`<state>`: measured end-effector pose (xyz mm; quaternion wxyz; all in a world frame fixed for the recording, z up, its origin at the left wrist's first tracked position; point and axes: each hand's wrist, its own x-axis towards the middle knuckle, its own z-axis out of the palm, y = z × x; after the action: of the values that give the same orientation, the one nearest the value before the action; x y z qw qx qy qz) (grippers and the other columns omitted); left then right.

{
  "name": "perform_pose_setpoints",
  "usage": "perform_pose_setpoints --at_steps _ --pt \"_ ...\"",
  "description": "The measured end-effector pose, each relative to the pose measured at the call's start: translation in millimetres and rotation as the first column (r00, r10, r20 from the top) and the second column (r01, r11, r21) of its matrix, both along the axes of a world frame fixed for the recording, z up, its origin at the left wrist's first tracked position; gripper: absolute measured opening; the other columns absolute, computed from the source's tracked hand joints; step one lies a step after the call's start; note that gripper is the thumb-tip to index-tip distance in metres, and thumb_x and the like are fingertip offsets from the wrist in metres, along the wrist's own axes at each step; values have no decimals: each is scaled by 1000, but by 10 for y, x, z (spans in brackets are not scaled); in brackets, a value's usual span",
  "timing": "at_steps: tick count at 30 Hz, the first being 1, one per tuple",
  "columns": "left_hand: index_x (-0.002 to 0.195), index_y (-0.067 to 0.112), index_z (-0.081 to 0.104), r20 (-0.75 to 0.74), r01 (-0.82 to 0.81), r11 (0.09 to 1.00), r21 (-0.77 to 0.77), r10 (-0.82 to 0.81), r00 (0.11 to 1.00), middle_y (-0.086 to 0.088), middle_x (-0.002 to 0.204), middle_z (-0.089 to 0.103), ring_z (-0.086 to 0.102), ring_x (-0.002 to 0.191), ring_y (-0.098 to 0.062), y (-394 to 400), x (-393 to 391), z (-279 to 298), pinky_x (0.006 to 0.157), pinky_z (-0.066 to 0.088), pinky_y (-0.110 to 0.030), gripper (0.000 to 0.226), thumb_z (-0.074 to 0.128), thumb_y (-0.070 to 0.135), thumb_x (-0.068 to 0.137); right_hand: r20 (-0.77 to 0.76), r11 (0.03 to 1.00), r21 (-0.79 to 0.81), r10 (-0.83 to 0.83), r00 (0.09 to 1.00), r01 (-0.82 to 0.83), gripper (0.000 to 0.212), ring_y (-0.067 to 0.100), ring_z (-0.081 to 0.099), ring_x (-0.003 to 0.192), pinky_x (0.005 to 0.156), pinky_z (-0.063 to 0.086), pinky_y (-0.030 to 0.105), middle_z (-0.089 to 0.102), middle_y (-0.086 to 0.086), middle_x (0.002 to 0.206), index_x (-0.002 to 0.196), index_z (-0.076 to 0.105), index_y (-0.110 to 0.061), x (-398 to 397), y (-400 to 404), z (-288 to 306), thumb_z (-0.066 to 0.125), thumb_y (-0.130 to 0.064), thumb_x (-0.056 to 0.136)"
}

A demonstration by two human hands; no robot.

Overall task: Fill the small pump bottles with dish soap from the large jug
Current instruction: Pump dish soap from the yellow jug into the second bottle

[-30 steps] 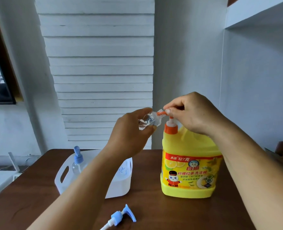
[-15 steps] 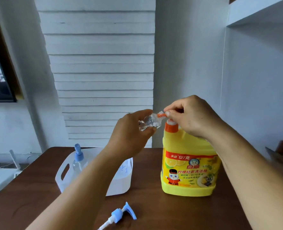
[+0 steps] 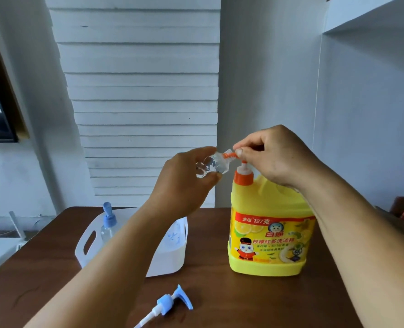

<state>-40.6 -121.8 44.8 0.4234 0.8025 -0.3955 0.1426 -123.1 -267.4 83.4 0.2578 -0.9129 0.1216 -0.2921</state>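
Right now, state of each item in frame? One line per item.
left hand: shut on small clear bottle
small clear bottle: uncapped, tilted, mouth at the jug's spout; fill level unclear
right hand: on the jug's pump head
yellow jug: upright on table
loose blue pump: lying on table
capped pump bottle: upright in white caddy
white caddy: upright on table

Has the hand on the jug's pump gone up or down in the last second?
Yes. The right hand dipped, then rose again: more of the pump stem shows above the jug's orange collar than half a second ago.
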Motion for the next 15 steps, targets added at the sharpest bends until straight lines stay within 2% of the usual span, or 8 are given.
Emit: perform_pose_setpoints --at_steps 3,6,8,10,13,15 --pt "120 30 60 -19 -7 1000 20 7 1000 11 99 67 60 85 -6 3 -18 -55 68 37 -6 40 67 27 81 -18 1000 -12 -1 1000 1 18 -9 54 56 53 33 4 60 -14 83 101 71 -22 12 9 -72 58 -26 90" --pt "116 29 62 -19 -1 1000 -7 1 1000 12 94 67 61 84 -6 5 -30 -48 68 40 -12 35 66 27 81 -38 1000 0 13 999 -13 16 -13 58 54 51 34 2 60 -19 76 98 71 -23 3 -4 -5 58 -27 89" --pt "121 30 59 -9 -10 1000 -14 10 1000 12 102 67 59 85 -4 -2 -8 -16 69 39 -10 41 67 28 81 -4 1000 9 10 1000 -10 16 -15 58 55 55 36 6 63 -18 75 98 71 -24 3 -22 -1 58 -27 89" --pt "123 29 58 -3 -10 1000 12 10 1000 11 106 68 59 86 -4 -7 -1 -24 69 38 -6 43 67 28 81 24 999 31 6 1000 -7 16 -10 60 61 58 38 7 66 -15 80 98 72 -23 -2 -14 -72 59 -26 89" --pt "113 31 63 -12 6 1000 30 -6 1000 10 98 70 62 84 -8 17 -30 -46 70 41 -11 33 67 27 81 4 1000 16 8 1000 -8 18 -1 63 72 62 41 9 69 -6 92 100 72 -21 -11 22 -106 58 -25 90" --pt "113 31 63 -15 7 1000 16 -7 1000 12 96 69 62 84 -7 22 -35 -31 70 41 -10 32 66 26 81 -24 1000 -18 4 1000 -4 18 -4 59 65 59 38 9 66 -9 87 101 71 -21 -19 25 -36 58 -25 90"
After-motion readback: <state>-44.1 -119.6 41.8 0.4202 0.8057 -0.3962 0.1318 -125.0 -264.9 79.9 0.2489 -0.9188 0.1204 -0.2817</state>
